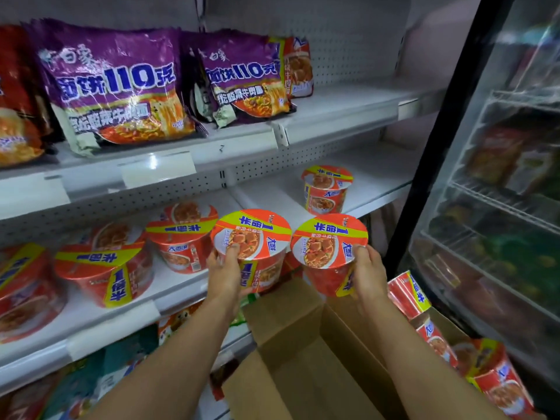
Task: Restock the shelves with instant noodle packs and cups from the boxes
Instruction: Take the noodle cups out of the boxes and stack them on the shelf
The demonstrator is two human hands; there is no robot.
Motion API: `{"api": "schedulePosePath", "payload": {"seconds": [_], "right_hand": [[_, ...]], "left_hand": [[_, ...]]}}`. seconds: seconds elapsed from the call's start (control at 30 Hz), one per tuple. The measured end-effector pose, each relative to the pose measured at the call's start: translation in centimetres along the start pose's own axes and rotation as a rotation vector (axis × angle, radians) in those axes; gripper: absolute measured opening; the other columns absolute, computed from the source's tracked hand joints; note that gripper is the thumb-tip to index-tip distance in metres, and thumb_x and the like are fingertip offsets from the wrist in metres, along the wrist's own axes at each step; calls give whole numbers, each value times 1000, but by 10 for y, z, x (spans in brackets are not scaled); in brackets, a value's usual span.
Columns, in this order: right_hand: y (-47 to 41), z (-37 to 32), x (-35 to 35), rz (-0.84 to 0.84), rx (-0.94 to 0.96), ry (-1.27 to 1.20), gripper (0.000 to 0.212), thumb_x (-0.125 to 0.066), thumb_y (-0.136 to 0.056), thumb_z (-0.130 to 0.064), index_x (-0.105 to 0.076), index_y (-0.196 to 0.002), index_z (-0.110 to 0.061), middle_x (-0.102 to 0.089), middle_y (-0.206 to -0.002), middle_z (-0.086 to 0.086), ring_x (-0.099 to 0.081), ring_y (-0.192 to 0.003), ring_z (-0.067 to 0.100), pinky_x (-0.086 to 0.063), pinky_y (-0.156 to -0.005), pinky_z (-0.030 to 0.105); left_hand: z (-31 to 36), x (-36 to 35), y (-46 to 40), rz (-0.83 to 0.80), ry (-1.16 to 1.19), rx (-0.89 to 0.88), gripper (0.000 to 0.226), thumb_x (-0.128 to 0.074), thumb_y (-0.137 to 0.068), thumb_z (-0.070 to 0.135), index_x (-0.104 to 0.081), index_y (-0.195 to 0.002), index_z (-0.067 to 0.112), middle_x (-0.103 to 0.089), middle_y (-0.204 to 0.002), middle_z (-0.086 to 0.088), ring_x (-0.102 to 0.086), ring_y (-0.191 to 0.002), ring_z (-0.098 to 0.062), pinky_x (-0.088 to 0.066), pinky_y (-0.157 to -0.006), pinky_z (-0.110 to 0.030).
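My left hand (225, 272) grips a red noodle cup (253, 237) by its side, thumb on the lid. My right hand (366, 269) grips a second red noodle cup (328, 241) the same way. Both cups are held upright in front of the middle shelf (375, 194), just above an open cardboard box (303, 353). One cup (326, 189) stands alone on the right part of that shelf. Several more cups (103, 271) stand on its left part. More red cups (497, 377) lie in a box at the lower right.
Purple noodle packs (121, 86) and red packs (18, 116) fill the upper shelf. A glass-door cooler (491, 207) with a black frame stands at the right. The bottom shelf (121, 356) holds other packets.
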State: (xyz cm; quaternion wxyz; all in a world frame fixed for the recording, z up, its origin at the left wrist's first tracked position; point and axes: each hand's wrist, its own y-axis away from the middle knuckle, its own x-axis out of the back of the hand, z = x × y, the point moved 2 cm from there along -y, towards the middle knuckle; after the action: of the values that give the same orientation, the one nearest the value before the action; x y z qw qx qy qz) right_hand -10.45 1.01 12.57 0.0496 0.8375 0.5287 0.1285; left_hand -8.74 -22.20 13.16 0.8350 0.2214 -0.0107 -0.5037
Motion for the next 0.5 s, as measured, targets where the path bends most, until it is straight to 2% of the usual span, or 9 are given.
{"api": "schedulePosePath", "payload": {"seconds": [0.1, 0.23, 0.3, 0.4, 0.5], "right_hand": [[-31, -12, -9, -10, -1, -25, 50, -43, -92, -49, -46, -137, -26, -59, -124, 7, -60, -104, 23, -49, -92, 45], [-66, -19, -19, -34, 16, -73, 43, -45, -96, -39, -51, -135, -20, -63, -119, 5, -61, -93, 18, -47, -80, 32], [-77, -21, -23, -43, 3, -106, 42, -46, -96, -37, -51, -134, -20, -63, -115, 4, -61, -90, 18, -50, -84, 35], [-90, -23, -32, -78, -19, -124, 41, -46, -96, -40, -51, -132, -22, -64, -109, 2, -63, -89, 17, -52, -90, 43], [-102, -25, -38, -98, -32, -104, 38, -45, -96, -42, -53, -127, -22, -66, -106, 2, -65, -89, 17, -53, -87, 41]], "left_hand": [[11, -21, -19, 33, -4, -13, 53, -51, -96, 40, -29, -142, 27, -56, -127, -11, -61, -107, -32, -51, -87, -56], [19, -42, -43, 81, 21, 6, 53, -51, -96, 39, -28, -142, 25, -57, -126, -13, -63, -97, -30, -55, -77, -52], [20, -48, -56, 107, 25, 14, 55, -51, -96, 40, -27, -142, 23, -57, -124, -13, -63, -90, -28, -56, -70, -48], [21, -56, -73, 134, 13, 25, 54, -52, -95, 42, -28, -140, 22, -58, -124, -15, -64, -93, -30, -54, -80, -52], [23, -65, -85, 140, 31, 39, 56, -52, -95, 42, -27, -142, 24, -59, -123, -14, -63, -97, -32, -54, -79, -54]]}}
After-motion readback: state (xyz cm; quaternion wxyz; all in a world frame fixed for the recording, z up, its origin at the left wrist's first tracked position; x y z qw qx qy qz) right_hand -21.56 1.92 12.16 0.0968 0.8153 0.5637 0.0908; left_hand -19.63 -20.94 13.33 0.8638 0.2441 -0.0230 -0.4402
